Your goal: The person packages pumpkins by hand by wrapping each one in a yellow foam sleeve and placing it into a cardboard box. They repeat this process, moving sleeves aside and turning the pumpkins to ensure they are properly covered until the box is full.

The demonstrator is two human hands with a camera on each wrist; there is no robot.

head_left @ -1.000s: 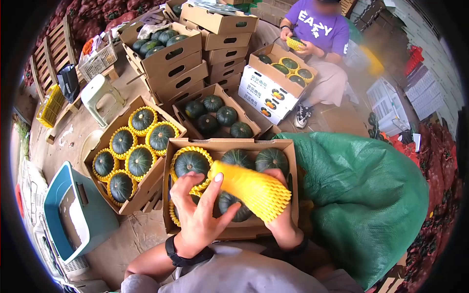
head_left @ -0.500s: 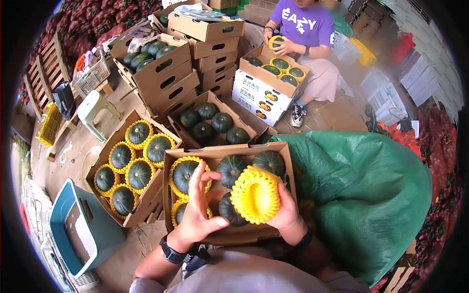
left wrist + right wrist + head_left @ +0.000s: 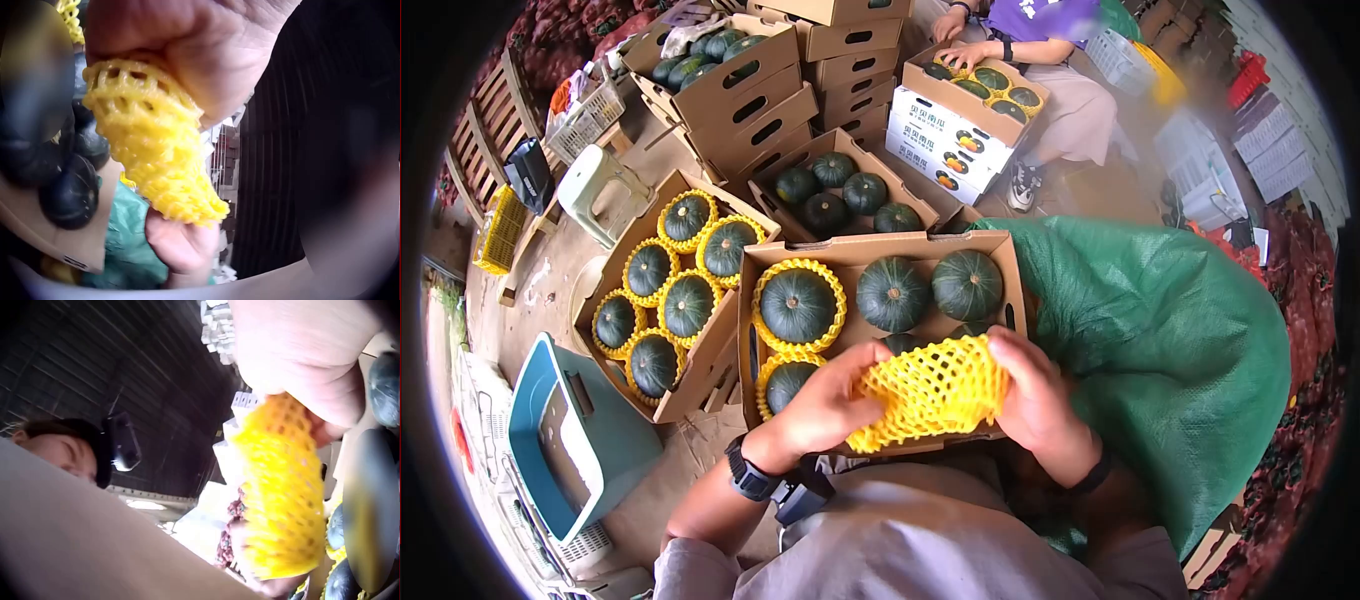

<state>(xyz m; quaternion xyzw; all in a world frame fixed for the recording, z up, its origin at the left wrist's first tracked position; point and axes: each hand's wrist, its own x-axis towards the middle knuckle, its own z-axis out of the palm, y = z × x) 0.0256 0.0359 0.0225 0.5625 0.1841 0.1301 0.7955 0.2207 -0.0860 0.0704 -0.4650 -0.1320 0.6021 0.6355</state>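
Observation:
A yellow foam net sleeve spans the space between both hands, over the near part of an open cardboard box. My left hand grips one end of it, fingers tucked at the mesh. At the other end my right hand holds the net with thumb and fingers. The left wrist view shows the sleeve bunched and narrowing toward the right hand. Behind it in the box lie dark green pumpkins, some partly hidden by the hands. Two pumpkins on the left wear yellow nets.
Left of the box, another carton holds several netted pumpkins. Bare pumpkins fill a carton behind. A green sack bulges at the right, a blue bin stands at the left. Across, a person reaches into a box.
The sleeve was on my right hand with my left hand apart; now both hands grip it, stretched sideways, its mesh opened. The person opposite has lowered a netted pumpkin into their box.

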